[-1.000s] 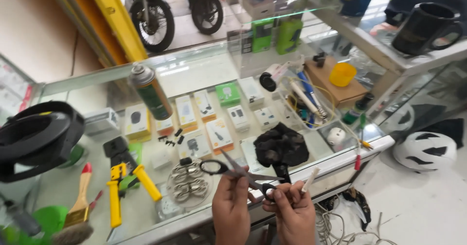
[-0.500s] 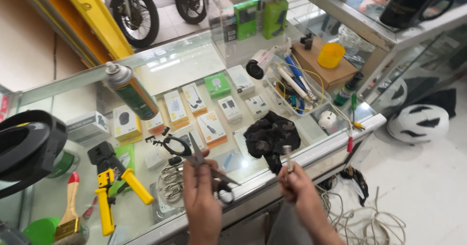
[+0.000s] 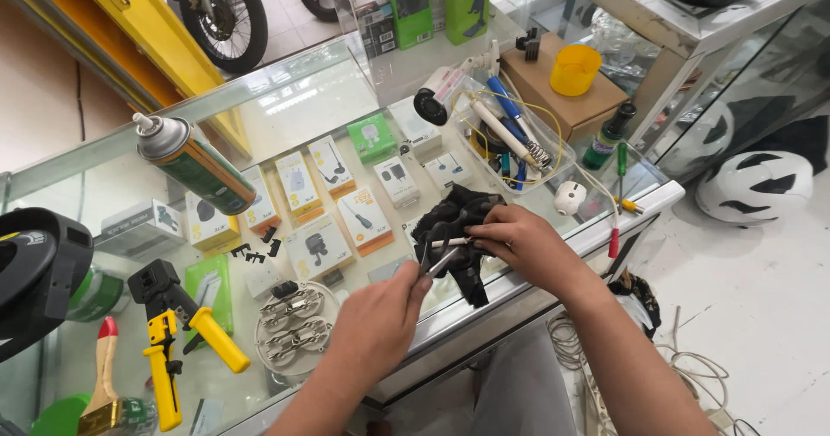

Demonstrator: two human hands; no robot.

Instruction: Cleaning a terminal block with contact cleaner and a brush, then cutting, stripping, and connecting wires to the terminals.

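Over the glass display counter (image 3: 294, 116), the left hand (image 3: 376, 332) grips dark-handled scissors (image 3: 439, 250), blades at the thin white cable (image 3: 450, 242) pinched in the right hand (image 3: 519, 244), above a crumpled black cloth (image 3: 462, 207), with yellow-handled crimping pliers (image 3: 177, 345) well left

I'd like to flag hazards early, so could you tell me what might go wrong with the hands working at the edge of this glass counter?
1. The left hand points scissors toward the right hand, whose fingers pinch a thin white cable; a slip might nick a finger.
2. The black cloth under them lies near the counter edge and could slide off.
3. The spray can lies on its side and may roll.
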